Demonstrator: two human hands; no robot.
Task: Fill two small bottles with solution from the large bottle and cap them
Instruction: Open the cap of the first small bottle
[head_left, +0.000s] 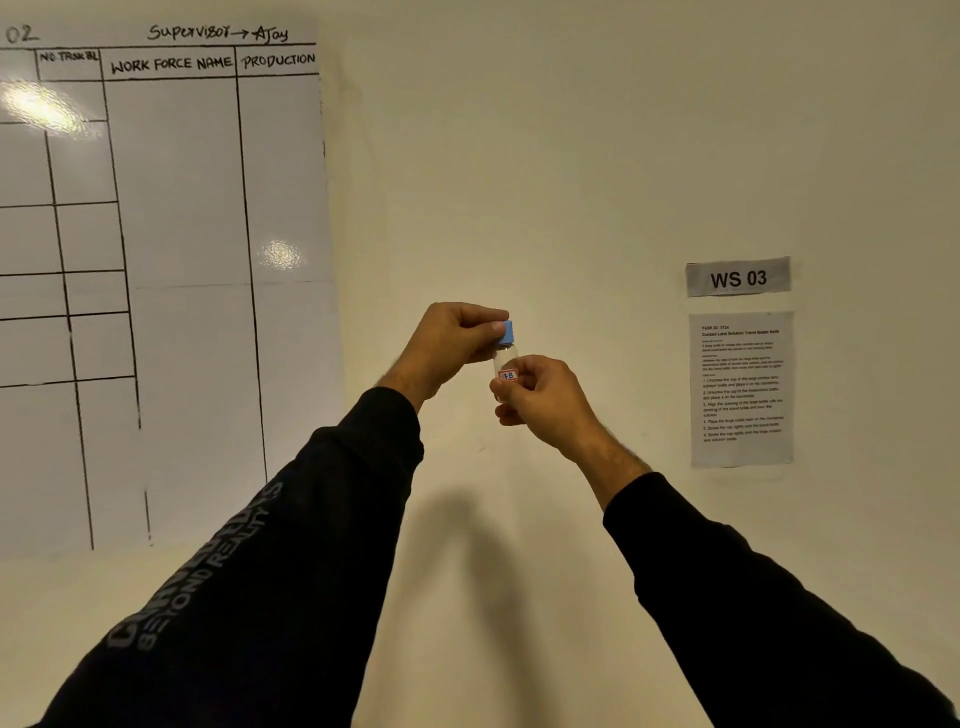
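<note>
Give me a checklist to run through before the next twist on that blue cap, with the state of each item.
1. Right hand holds the small bottle by its lower body: ok.
2. Left hand grips the blue cap from the side: ok.
3. Cap sits on the bottle's neck: ok.
4. Cap fully tightened: cannot tell.
5. Bottle upright: ok, only slightly tilted.
6. Bottle filled with solution: cannot tell; the glass looks clear and fingers cover its lower part.
</note>
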